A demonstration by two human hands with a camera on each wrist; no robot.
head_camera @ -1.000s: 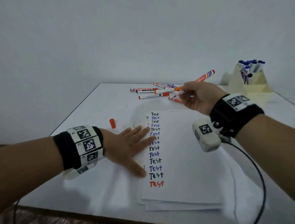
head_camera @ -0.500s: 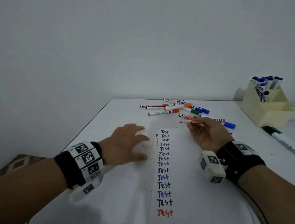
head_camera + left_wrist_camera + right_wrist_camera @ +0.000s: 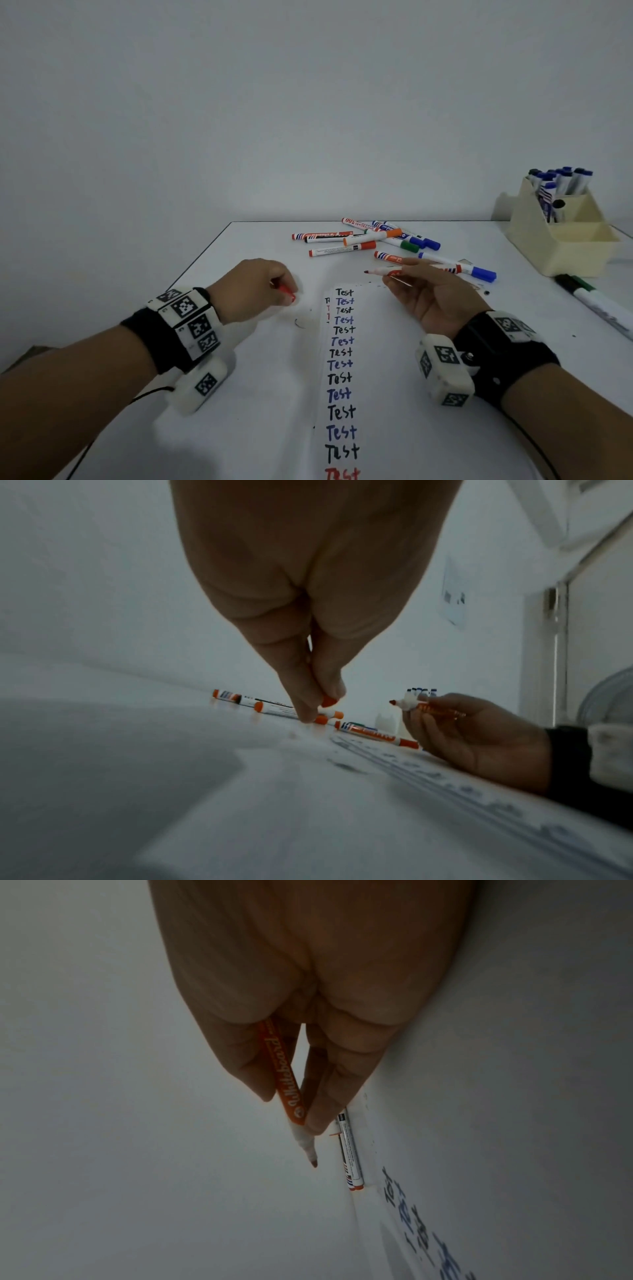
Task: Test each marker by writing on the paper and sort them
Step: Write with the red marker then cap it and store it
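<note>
We've got the red marker (image 3: 394,273) uncapped in our R hand (image 3: 435,301), fingers curled round the barrel, tip pointing left, raised just beyond the far end of the paper (image 3: 394,377); L hand (image 3: 260,291) pinches its red cap (image 3: 287,294) just left of the paper's far end, low to the table (image 3: 239,428).

Handling, as we judge it: marker's light, stiff, smooth plastic; may roll if laid down; best held mid-barrel near the tip for writing; cap's tiny, easy to fumble, so pinch it at the sides; tip could smear the paper or skin.

Count: paper shows 14 "Test" lines we can read, last one red; beyond the paper lie approx. 9 loose markers (image 3: 342,251), overlapping, so count's unsure; holder (image 3: 561,246) far right of the paper has several blue-capped ones, can't count exactly; 1 green marker (image 3: 596,298) lies near the holder.
</note>
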